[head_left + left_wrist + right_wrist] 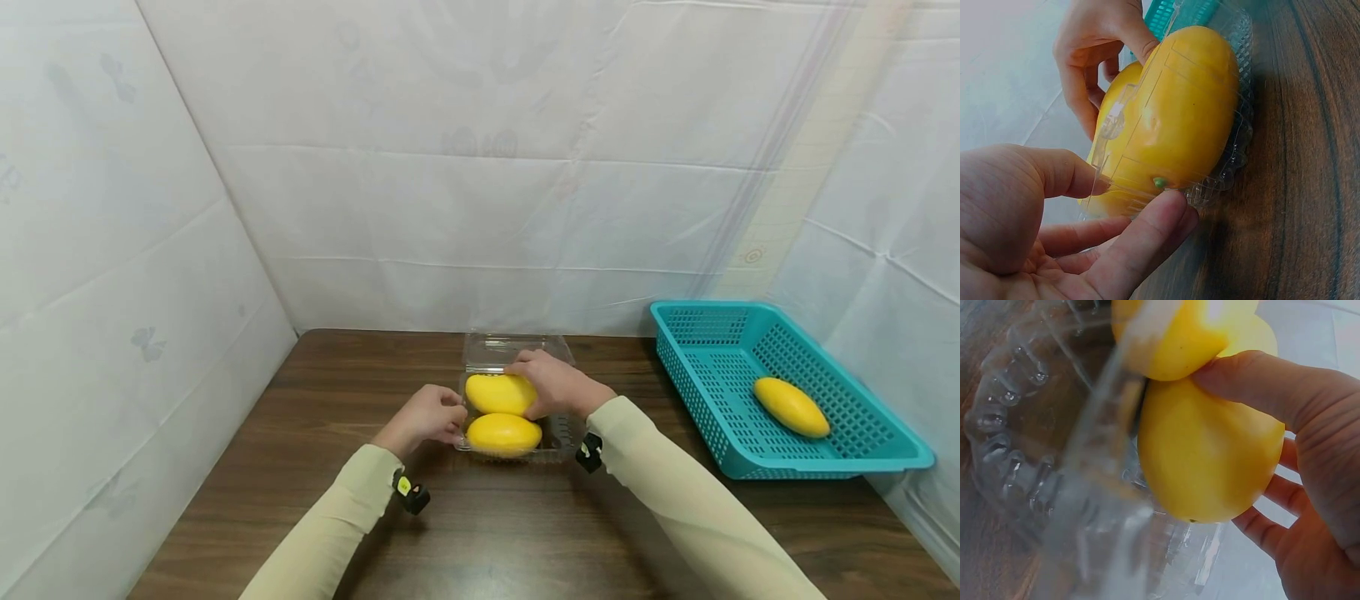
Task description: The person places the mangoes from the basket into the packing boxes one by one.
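Note:
Two yellow mangoes lie side by side in a clear plastic clamshell box, the near mango [504, 436] in front of the far mango [495, 393]. My right hand [557, 384] grips the far mango, thumb on the near side and fingers on the far side. At the box's left edge, my left hand [427, 415] pinches the clear wall between thumb and fingers. The box's lid [517, 343] stands open at the back. In the right wrist view, the bare right end of the box [1010, 425] shows beside the mangoes.
A teal perforated basket [693, 408] stands on the right of the brown wooden table [337, 367], with one more mango [791, 407] lying in it. White sheeting [450, 208] hangs behind the table and along both sides.

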{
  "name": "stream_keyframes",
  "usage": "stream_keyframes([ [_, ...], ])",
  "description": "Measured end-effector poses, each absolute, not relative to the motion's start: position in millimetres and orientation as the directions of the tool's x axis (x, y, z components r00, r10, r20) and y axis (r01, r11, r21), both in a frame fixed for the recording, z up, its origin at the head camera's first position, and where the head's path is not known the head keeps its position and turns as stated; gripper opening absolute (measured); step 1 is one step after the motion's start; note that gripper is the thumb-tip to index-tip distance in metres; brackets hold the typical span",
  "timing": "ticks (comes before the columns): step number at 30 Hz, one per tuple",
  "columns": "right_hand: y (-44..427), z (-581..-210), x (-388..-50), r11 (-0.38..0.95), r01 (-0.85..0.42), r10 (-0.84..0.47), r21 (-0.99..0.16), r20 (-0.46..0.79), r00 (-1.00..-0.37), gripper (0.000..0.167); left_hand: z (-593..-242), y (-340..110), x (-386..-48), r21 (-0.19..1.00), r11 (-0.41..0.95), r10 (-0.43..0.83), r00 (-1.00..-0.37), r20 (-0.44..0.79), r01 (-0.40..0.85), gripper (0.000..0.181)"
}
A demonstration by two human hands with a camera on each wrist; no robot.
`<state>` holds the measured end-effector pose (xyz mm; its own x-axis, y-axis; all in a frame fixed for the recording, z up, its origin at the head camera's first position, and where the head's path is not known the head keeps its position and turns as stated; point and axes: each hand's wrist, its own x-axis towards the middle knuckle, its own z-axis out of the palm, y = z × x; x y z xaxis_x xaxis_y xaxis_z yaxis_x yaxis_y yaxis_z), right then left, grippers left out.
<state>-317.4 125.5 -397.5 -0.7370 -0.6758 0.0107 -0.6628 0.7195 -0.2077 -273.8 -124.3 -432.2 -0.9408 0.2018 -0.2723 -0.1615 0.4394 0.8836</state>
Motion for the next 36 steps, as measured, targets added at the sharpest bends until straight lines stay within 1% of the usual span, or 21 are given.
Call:
stream_keyframes([
  [19, 132.2, -392.1, -313.7, 0.718, -0.641, -0.672, -0.271, -0.029, -0.740, 0.079, -433.6, -125.5, -274.4, 0.885, 0.439, 0.208, -0.941, -0.265, -0.152, 0.044],
  [30, 134.9, -392.7, -314.1, 0.707, -0.650, -0.677, -0.280, -0.001, -0.736, 0.075, -434.7, -126.9, -275.0, 0.878, 0.450, 0.197, -0.941, -0.275, -0.162, 0.045],
  [36, 139.6, -389.8, -313.2, 0.712, -0.627, -0.659, -0.316, 0.009, -0.752, 0.072, -433.9, -126.2, -275.2, 0.880, 0.447, 0.199, -0.940, -0.275, -0.163, 0.044],
])
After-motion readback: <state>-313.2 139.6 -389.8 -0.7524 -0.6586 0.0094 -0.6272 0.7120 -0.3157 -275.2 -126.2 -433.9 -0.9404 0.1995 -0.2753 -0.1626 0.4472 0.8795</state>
